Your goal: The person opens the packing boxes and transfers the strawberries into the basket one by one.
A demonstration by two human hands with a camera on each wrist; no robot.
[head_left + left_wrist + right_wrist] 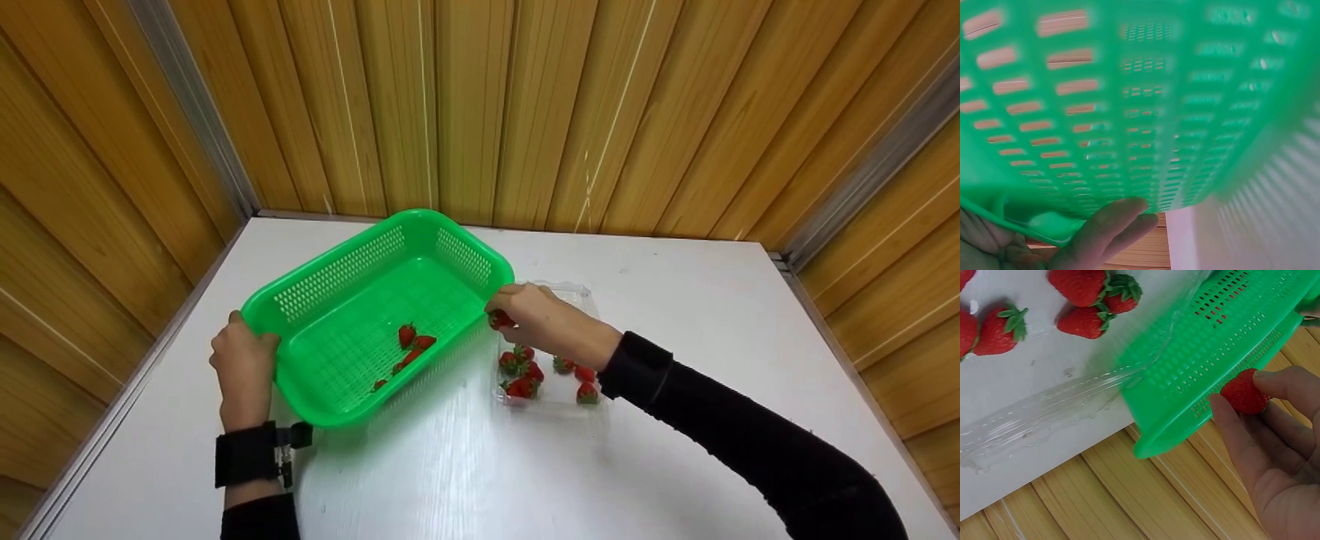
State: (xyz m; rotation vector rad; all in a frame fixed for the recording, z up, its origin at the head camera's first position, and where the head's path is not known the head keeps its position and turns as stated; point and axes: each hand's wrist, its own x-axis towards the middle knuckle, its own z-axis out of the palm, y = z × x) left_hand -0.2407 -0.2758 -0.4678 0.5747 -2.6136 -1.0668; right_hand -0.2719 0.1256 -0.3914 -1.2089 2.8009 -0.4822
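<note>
Left hand: one hand [244, 367] on the rim, gripping the green perforated basket [420, 277] at its half-past-eight in the head view.
Right hand: and here it is [538, 319], at the basket's three o'clock, thumb and fingers pinched narrow round a single red strawberry [1244, 392], right beside the rim!
Basket: just one, with five strawberries in sight [407, 335], strung along the floor towards five o'clock.
Clear plastic tray: one as well [1055, 417], between three and four o'clock of the basket; three berries on its right side [587, 393], at least four overlapping on its left [533, 371], the forearm blocking any firmer count.
Wrists: two black bands [246, 454], one apiece.
Tabletop: one, white [442, 480], beneath basket and tray.
</note>
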